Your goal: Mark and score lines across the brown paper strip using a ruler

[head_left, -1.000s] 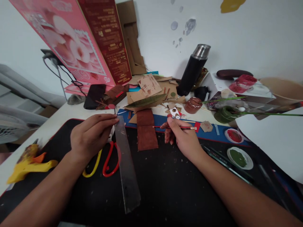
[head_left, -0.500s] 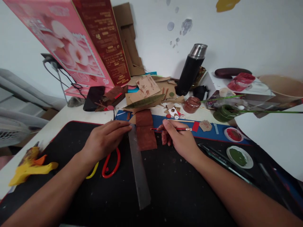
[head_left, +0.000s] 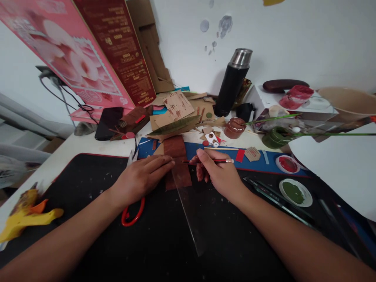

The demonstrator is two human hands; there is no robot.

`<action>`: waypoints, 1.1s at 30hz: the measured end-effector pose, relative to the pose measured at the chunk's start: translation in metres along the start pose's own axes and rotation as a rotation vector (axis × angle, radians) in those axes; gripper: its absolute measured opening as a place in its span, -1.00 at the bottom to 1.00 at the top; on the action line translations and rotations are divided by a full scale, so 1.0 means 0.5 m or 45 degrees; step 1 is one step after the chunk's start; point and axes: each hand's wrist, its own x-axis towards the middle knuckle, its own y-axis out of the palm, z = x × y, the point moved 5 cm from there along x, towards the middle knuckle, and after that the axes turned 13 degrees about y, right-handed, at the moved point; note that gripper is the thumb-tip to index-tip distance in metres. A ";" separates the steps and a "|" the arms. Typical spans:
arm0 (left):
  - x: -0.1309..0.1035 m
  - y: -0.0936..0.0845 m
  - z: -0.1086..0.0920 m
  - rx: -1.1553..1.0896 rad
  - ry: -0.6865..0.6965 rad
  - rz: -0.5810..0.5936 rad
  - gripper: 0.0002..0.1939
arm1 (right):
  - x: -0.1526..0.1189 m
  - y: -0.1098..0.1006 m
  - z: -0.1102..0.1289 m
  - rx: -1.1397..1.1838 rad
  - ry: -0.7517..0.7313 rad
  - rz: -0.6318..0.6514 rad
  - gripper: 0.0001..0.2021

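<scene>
Ruler (head_left: 192,219) shifted rightward over brown strip (head_left: 175,147) | left grip (head_left: 141,178) pinched its far end; right grip (head_left: 221,174) pinched pencil (head_left: 225,160) | strip lay beneath left grip's fingertips | pressing ruler flat seemed wise, lest it slide

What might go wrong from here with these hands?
The clear strip over the brown piece might skew, as the left hand holds it only near its far end.

The scissors, partly hidden by that hand, could get knocked.

The right hand, holding a pencil, might smudge things with its brown-stained fingers.
</scene>
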 end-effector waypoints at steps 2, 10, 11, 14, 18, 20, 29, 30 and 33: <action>0.002 0.005 0.001 -0.028 0.004 0.018 -0.63 | 0.000 0.000 0.000 -0.009 0.006 -0.005 -0.58; 0.013 0.019 0.005 -0.068 0.051 0.055 -0.60 | 0.001 -0.002 -0.003 -0.036 0.039 -0.011 -0.57; 0.015 0.018 0.005 -0.067 0.052 0.058 -0.61 | 0.001 -0.003 -0.003 -0.043 0.039 -0.012 -0.57; 0.018 0.012 0.005 -0.035 0.062 0.063 -0.64 | 0.001 -0.004 -0.002 -0.044 0.032 -0.013 -0.58; 0.010 -0.006 0.007 0.041 0.029 0.083 -0.65 | 0.000 -0.005 0.000 -0.009 0.036 -0.019 -0.57; 0.003 -0.016 0.005 0.066 -0.004 0.106 -0.63 | 0.001 -0.009 0.002 0.031 0.045 -0.031 -0.55; 0.002 -0.041 -0.059 0.200 -0.131 0.206 -0.65 | 0.021 -0.060 0.032 0.134 0.016 -0.189 -0.54; 0.004 -0.040 -0.064 0.214 -0.153 0.222 -0.65 | 0.020 -0.062 0.036 0.129 0.007 -0.185 -0.55; 0.011 -0.035 -0.073 0.229 -0.202 0.273 -0.64 | 0.011 -0.062 0.048 0.072 -0.041 -0.180 -0.58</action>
